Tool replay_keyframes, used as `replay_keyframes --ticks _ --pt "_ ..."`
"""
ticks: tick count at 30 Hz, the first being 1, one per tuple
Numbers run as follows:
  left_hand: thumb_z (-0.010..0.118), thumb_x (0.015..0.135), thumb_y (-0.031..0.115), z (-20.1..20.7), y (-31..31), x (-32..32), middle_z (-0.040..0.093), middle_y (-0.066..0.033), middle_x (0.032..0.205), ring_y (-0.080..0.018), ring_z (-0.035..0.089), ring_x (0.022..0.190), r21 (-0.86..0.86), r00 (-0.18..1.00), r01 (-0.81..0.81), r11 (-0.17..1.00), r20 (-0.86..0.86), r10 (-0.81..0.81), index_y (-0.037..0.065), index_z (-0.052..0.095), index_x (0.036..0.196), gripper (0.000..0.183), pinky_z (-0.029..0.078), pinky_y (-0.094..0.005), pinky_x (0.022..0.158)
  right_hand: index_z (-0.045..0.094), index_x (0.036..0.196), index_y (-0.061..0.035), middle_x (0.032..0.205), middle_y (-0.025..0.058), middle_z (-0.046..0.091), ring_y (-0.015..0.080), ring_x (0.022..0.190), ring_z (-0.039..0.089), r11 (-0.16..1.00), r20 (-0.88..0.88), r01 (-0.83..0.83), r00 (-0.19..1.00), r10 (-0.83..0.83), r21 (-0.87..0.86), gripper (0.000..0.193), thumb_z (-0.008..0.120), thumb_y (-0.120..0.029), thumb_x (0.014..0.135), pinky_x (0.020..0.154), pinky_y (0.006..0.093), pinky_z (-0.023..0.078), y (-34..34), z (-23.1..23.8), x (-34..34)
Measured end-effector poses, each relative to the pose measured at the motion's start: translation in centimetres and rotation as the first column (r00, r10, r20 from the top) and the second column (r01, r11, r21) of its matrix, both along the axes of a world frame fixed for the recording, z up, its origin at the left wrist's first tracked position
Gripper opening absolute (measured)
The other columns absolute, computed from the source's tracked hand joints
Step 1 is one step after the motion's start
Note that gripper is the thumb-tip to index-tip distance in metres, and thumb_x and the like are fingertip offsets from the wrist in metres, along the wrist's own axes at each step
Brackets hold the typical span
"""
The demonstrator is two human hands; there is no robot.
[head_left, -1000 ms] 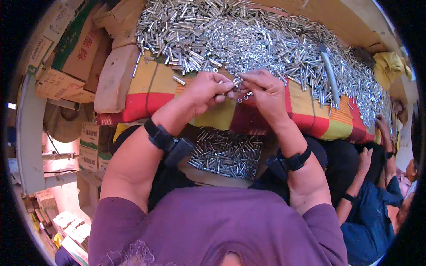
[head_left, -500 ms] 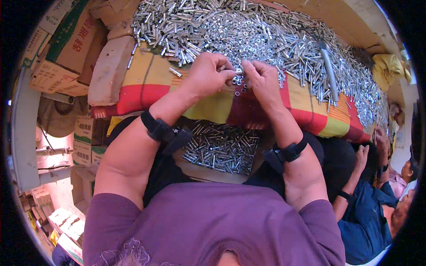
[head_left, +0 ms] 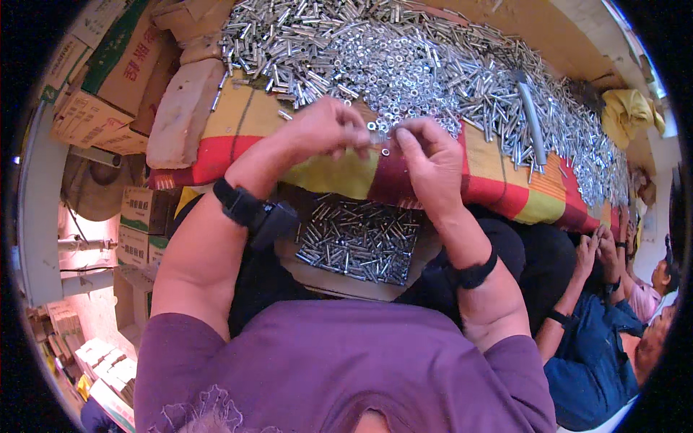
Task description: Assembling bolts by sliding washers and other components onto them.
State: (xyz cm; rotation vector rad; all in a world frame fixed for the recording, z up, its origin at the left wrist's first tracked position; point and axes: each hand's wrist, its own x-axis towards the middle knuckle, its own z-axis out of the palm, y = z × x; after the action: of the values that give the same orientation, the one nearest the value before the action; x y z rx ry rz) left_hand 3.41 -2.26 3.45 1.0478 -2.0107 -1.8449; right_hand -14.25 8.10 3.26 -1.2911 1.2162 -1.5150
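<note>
Right in close, just short of twelve o'clock, to the left hand [head_left: 328, 130], with fingers curled and blurred, impossible to tell whether clenched on anything; across toward two, to the right hand [head_left: 437, 162], with thumb bent in beside the forefinger, hold also too unclear to call. Between both sets of fingertips, near twelve, look: a small metal part [head_left: 379, 136], smeared, exact kind uncertain! Just below, on the checked cloth [head_left: 336, 177], a single metal ring [head_left: 385, 152]. Up beyond at twelve, a great heap of metal sleeves [head_left: 289, 43], with loose nuts [head_left: 390, 76] massed in the middle. Round to two, a grey tube [head_left: 532, 123] lying across the pile, and farther out a yellow cloth [head_left: 628, 115]. Back to the centre, below the cloth's edge, a batch of metal pieces [head_left: 357, 238] in a dark patch. Out to ten, a pale block [head_left: 186, 112] at the cloth's end, then a large carton [head_left: 133, 61] with a green band and bold red characters. At nine, smaller boxes [head_left: 137, 224], white-and-green panelled, printed with dark characters. And down to four, a co-worker [head_left: 592, 361] in dark blue, with hands together near three.
</note>
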Motion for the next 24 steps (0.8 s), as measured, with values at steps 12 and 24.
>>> replay_keyframes --ticks 12,24 --pt "0.042 0.094 0.009 -2.3 -4.1 3.2 0.055 -0.0206 0.12 -0.0166 0.055 0.086 0.654 0.523 -0.121 0.747 -0.598 0.608 -0.015 0.04 0.124 0.039 0.046 -0.0192 0.064 0.052 0.083 -0.002 0.089 0.0179 0.058 0.0366 0.083 0.058 0.994 -0.979 0.08 0.198 0.052 0.07 0.011 0.06 -0.01 0.079 0.07 0.0461 0.047 -2.3 -2.1 -1.3" --pt "0.048 0.094 0.022 -2.9 0.5 0.2 0.059 -0.0069 0.069 -0.0078 0.045 0.043 0.456 0.865 -0.363 0.813 -0.16 0.476 0.003 0.052 0.087 0.02 0.034 -0.0213 0.037 0.056 0.086 -0.0022 0.088 0.0167 0.059 0.0368 0.082 0.058 1.0 -0.955 0.021 0.296 0.004 0.011 0.014 0.063 -0.009 0.076 0.072 0.045 0.046 -5.7 -3.0 -1.3"
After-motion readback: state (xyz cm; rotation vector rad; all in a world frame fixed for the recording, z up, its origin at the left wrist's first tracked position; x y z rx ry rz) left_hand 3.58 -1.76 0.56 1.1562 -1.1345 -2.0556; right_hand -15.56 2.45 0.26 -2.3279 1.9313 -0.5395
